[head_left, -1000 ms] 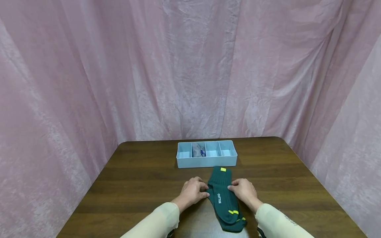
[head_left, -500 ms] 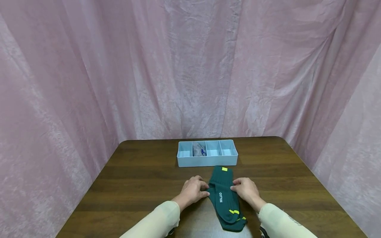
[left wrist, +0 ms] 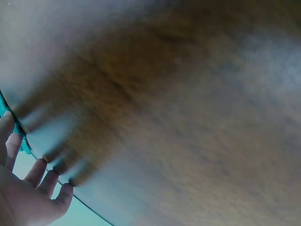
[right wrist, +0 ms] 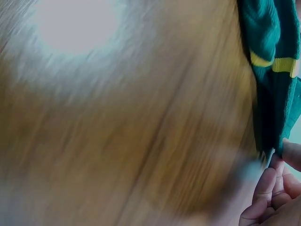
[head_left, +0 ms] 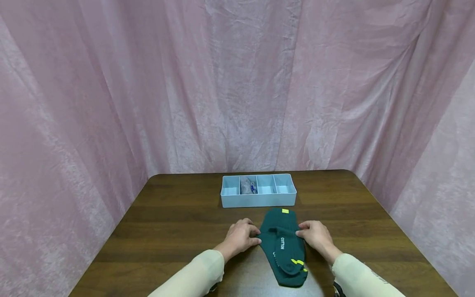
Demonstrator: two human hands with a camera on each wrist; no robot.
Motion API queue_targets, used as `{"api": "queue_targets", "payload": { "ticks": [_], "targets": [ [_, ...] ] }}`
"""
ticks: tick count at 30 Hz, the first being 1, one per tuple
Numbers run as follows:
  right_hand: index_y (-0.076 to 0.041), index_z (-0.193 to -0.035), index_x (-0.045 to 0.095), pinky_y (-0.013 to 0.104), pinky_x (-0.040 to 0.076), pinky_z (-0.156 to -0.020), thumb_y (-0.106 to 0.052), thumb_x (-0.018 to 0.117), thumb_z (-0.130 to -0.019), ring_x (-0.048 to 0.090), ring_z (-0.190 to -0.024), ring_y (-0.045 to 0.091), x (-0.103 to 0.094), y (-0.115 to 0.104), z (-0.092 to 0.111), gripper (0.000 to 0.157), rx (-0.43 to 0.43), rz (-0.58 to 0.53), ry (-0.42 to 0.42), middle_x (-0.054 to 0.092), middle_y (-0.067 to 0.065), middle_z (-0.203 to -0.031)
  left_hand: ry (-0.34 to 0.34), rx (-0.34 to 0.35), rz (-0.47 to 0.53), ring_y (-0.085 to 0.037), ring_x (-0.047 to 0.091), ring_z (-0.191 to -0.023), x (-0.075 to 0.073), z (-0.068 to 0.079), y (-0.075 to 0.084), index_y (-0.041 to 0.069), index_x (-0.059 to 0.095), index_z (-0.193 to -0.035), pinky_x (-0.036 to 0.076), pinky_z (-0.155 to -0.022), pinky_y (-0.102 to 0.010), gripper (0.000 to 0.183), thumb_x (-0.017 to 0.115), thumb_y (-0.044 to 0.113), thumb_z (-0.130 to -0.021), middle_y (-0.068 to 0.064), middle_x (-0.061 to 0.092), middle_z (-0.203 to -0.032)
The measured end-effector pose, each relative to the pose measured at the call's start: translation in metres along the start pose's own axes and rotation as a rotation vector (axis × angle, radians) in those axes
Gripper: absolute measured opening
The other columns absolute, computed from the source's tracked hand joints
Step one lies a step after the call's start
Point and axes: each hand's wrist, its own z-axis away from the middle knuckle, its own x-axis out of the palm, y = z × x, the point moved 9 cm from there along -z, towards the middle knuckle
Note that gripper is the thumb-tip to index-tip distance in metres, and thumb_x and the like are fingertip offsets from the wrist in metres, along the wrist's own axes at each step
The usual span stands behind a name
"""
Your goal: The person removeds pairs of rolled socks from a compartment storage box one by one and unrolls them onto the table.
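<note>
A pair of dark green socks (head_left: 283,247) lies on the table, one on top of the other. "COTTON" is printed in white on the upper sock, with yellow marks at the cuff and toe end. My left hand (head_left: 241,238) pinches the socks' left edge between thumb and fingertip; its other fingers spread loosely near the tabletop in the left wrist view. On the opposite side, my right hand (head_left: 315,238) pinches the right edge with thumb and forefinger. Green fabric (right wrist: 288,108) hangs from that grip in the right wrist view, its yellow stripes showing.
Behind the socks stands a light blue divided box (head_left: 257,201). Its second compartment from the left holds a grey bundle (head_left: 245,185) with a blue piece beside it. The brown wooden table (head_left: 178,231) reaches back to pink curtains (head_left: 237,90).
My right hand has moved right, drawing the upper sock with it. The socks now spread wider, and part of the lower sock's lettering shows. My left hand has barely moved.
</note>
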Motion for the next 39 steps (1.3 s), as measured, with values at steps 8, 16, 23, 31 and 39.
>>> {"api": "queue_targets", "payload": {
  "ticks": [8,16,23,31,39],
  "targets": [
    [0.003,-0.110,0.072,0.057,0.044,-0.091,-0.013,0.070,-0.089,0.059,-0.108,0.041,-0.013,0.009,0.000,0.027,-0.010,0.021,-0.003,0.068,0.022,-0.113,0.003,-0.005,0.003,-0.020,0.052,-0.111,-0.001,0.000,0.000,0.020,0.078,-0.108,0.042,-0.095,-0.044,0.022,0.075,0.032,-0.089,0.002,0.061,-0.116],
    [0.004,-0.110,0.072,0.058,0.044,-0.090,-0.014,0.071,-0.089,0.058,-0.109,0.044,-0.025,0.020,-0.001,0.027,-0.024,0.047,-0.005,0.068,0.023,-0.113,-0.002,-0.015,0.009,-0.019,0.052,-0.110,-0.001,0.000,0.000,0.020,0.078,-0.108,0.042,-0.095,-0.044,0.023,0.075,0.032,-0.089,0.002,0.061,-0.115],
    [0.003,-0.111,0.071,0.057,0.044,-0.089,-0.017,0.072,-0.088,0.060,-0.106,0.042,-0.034,0.026,-0.002,0.029,-0.016,0.071,0.008,0.068,0.022,-0.111,0.004,-0.010,-0.006,-0.019,0.053,-0.109,-0.001,0.000,0.000,0.021,0.078,-0.107,0.042,-0.094,-0.043,0.022,0.076,0.033,-0.088,0.002,0.061,-0.115],
    [0.000,-0.115,0.070,0.057,0.047,-0.089,-0.019,0.075,-0.088,0.062,-0.106,0.040,-0.027,0.003,0.003,0.034,-0.193,0.141,0.067,0.068,0.019,-0.113,0.009,-0.010,-0.008,-0.019,0.053,-0.110,0.000,-0.001,-0.002,0.021,0.078,-0.107,0.042,-0.095,-0.044,0.022,0.075,0.033,-0.089,0.002,0.061,-0.116],
    [-0.004,-0.118,0.070,0.063,0.039,-0.095,-0.033,0.081,-0.081,0.054,-0.117,0.043,-0.003,-0.004,0.013,0.049,-0.308,0.232,-0.038,0.064,0.019,-0.122,0.012,-0.014,-0.007,-0.020,0.053,-0.109,0.002,-0.001,-0.002,0.021,0.078,-0.107,0.042,-0.095,-0.044,0.022,0.076,0.032,-0.088,0.002,0.061,-0.115]
  ]
}}
